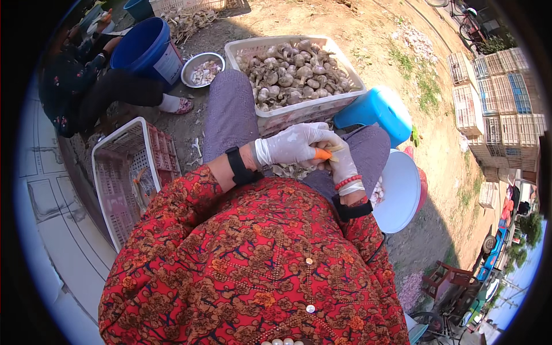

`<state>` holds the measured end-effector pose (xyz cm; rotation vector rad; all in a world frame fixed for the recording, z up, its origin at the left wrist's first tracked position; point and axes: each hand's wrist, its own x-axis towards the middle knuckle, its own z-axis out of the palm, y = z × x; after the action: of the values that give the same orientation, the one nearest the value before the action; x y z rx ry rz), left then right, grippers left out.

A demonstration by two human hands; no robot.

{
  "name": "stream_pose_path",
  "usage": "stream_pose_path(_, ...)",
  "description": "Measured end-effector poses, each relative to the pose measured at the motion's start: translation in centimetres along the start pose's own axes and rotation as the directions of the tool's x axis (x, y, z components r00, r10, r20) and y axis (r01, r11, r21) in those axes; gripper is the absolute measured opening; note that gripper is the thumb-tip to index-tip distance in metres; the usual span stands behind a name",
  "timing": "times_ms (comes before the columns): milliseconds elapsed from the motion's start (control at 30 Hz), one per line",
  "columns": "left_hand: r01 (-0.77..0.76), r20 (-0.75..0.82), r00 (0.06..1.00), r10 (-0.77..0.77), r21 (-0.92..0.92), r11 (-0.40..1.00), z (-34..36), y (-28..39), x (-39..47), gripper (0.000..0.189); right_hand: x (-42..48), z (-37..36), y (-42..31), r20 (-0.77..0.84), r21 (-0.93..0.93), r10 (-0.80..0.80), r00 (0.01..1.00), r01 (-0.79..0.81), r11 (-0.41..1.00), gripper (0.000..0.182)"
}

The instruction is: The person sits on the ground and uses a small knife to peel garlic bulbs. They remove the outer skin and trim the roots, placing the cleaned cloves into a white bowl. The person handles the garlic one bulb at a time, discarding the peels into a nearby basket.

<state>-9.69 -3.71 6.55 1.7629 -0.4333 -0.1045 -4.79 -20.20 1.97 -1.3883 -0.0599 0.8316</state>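
My left hand (295, 143), in a thin whitish glove, meets my right hand (340, 159) above my lap. An orange cover (322, 154) wraps a digit of my left hand. Yellowish material (334, 156) shows where the fingertips meet; whether it is a cover or a held piece is unclear. The curled fingers hide whatever is between them. My right hand is gloved too, with a red bead bracelet at the wrist. Just beyond my knees stands a white plastic crate (297, 110) heaped with garlic bulbs (297, 71). Dry skins (289, 171) lie below my hands.
Right of my lap, a white bucket (396, 192) has garlic cloves (377, 192) beside its rim. A blue plastic stool (375, 114) touches the garlic crate's corner. A metal bowl (185, 77), blue bucket (142, 51) and seated person (82, 82) are at left. Nearer is another crate (125, 185).
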Motion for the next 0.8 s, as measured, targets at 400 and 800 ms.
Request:
stream_pose_path(400, 0.135, -0.324, 0.918, -0.23, -0.288, 0.948, -1.8, -3.1, -1.2, 0.01, -1.9, 0.0, -4.0, -0.224, -0.272, -0.29, 0.93, 0.226, 0.935, 0.026)
stream_pose_path(800, 0.174, -0.299, 0.91, -0.288, -0.354, 0.919, -1.3, -3.5, -0.9, 0.012, -1.2, 1.8, -3.3, -0.121, 0.173, -0.139, 0.983, 0.159, 0.972, 0.016)
